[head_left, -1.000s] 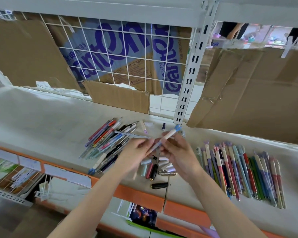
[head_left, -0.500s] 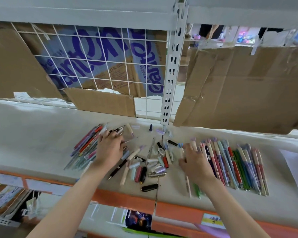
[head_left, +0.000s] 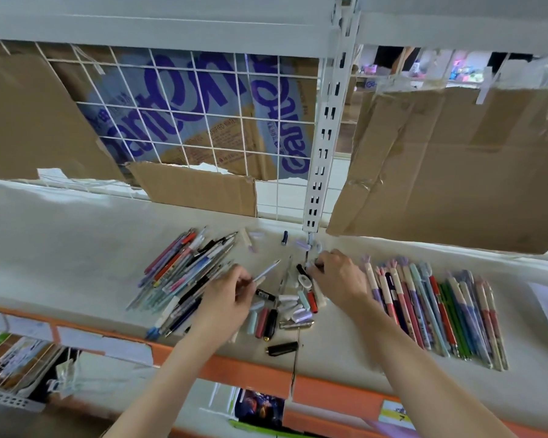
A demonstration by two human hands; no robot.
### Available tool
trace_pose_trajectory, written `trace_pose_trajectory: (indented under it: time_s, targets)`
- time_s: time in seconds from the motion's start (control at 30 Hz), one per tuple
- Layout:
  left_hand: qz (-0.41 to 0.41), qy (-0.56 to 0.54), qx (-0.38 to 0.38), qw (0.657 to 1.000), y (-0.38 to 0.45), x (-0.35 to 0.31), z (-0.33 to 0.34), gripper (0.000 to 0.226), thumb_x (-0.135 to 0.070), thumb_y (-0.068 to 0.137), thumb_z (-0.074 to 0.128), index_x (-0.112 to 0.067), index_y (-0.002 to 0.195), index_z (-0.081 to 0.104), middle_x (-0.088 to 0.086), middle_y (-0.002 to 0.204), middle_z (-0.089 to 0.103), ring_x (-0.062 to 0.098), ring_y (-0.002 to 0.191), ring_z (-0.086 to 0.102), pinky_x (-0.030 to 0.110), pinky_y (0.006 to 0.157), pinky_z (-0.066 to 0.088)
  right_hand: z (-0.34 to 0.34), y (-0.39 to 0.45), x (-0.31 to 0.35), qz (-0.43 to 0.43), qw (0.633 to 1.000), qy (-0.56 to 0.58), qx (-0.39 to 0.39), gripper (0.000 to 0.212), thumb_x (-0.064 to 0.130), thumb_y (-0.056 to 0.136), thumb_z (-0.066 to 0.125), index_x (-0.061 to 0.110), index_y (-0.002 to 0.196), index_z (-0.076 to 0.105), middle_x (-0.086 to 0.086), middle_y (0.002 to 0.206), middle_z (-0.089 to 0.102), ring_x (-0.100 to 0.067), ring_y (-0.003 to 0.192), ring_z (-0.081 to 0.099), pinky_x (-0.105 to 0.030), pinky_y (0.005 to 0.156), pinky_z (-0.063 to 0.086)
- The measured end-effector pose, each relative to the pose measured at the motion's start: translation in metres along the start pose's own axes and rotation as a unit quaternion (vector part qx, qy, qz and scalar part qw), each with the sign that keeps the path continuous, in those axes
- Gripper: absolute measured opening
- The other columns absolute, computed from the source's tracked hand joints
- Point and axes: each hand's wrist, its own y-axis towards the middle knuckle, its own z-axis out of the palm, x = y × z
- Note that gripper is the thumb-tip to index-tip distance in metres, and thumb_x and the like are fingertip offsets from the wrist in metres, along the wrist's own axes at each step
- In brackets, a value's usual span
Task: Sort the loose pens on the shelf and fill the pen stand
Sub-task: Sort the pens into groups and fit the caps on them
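Now: a thin pen in my left hand, caps under my right

Right between my two hands lies the muddle that still wants sorting: loose caps and short pen pieces (head_left: 293,306) scattered on the shelf (head_left: 60,248). My left hand (head_left: 227,300) pinches a slim white pen (head_left: 266,270) near its lower end; its long axis runs up and to the right, tip pointing toward my right hand. My right hand (head_left: 340,279) is knuckles up at the far edge of the muddle, fingers curled down onto something small and dark there; I cannot tell whether it is truly gripped or only touched.

To my left sits the rough heap of pens (head_left: 184,276), all slanting from lower left to upper right, touching my left wrist. To my right the neat row of pens (head_left: 431,308) lies side by side, tops away from me, just beside my right wrist.

I judge the coming move turns on this: the slim pen's open tip and my right hand are near each other, so a cap would come from the right. No pen stand shows anywhere, so the filling is not yet begun.
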Motion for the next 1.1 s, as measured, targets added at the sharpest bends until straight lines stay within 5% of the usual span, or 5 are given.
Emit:
trace_pose_trajectory:
  time_s: [0.13, 0.37, 0.7, 0.83, 1.1]
  targets:
    - [-0.019, -0.011, 0.012, 1.000, -0.006, -0.001, -0.004, 0.012, -0.029, 0.096, 0.048, -0.020, 0.090, 0.052, -0.008, 0.077, 0.058, 0.002, 0.069, 0.053, 0.011, 0.060, 0.039, -0.007, -0.002, -0.004, -0.026, 0.982, 0.187, 0.001, 0.007, 0.019, 0.090, 0.058, 0.018, 0.083, 0.057, 0.001, 0.086, 0.064, -0.017, 0.082, 0.058, -0.027, 0.072, 0.043]
    - [-0.025, -0.021, 0.016, 0.999, -0.006, 0.001, -0.002, 0.008, -0.027, 0.093, 0.055, -0.019, 0.089, 0.055, -0.016, 0.079, 0.057, -0.001, 0.073, 0.053, 0.007, 0.061, 0.039, -0.009, -0.012, 0.008, -0.053, 0.906, 0.408, 0.098, 0.023, 0.001, 0.082, 0.068, 0.023, 0.082, 0.062, 0.008, 0.081, 0.067, 0.000, 0.071, 0.063, -0.012, 0.070, 0.047]
    - [-0.020, -0.015, 0.010, 1.000, -0.008, 0.001, -0.006, 0.006, -0.024, 0.090, 0.060, -0.021, 0.087, 0.056, -0.014, 0.078, 0.060, -0.001, 0.073, 0.056, 0.012, 0.062, 0.040, -0.016, -0.018, 0.014, -0.099, 0.881, 0.439, 0.144, 0.018, 0.006, 0.085, 0.066, 0.024, 0.090, 0.070, 0.001, 0.088, 0.067, 0.000, 0.076, 0.060, -0.011, 0.073, 0.047]
    - [-0.005, -0.021, 0.012, 1.000, -0.008, -0.002, -0.007, 0.007, -0.023, 0.090, 0.060, -0.021, 0.084, 0.057, -0.010, 0.076, 0.062, 0.006, 0.072, 0.058, 0.017, 0.062, 0.041, -0.015, -0.019, 0.014, -0.116, 0.875, 0.445, 0.152, 0.017, 0.006, 0.085, 0.066, 0.020, 0.093, 0.070, 0.019, 0.071, 0.063, 0.004, 0.071, 0.058, -0.010, 0.071, 0.045]
    - [-0.022, -0.019, 0.022, 0.999, -0.007, 0.000, -0.013, 0.006, -0.025, 0.090, 0.059, -0.022, 0.085, 0.058, -0.010, 0.076, 0.064, 0.006, 0.073, 0.060, 0.026, 0.069, 0.049, -0.019, -0.022, 0.016, -0.100, 0.860, 0.484, 0.128, 0.019, 0.003, 0.086, 0.064, 0.020, 0.091, 0.070, 0.015, 0.076, 0.066, 0.004, 0.072, 0.058, -0.009, 0.070, 0.044]
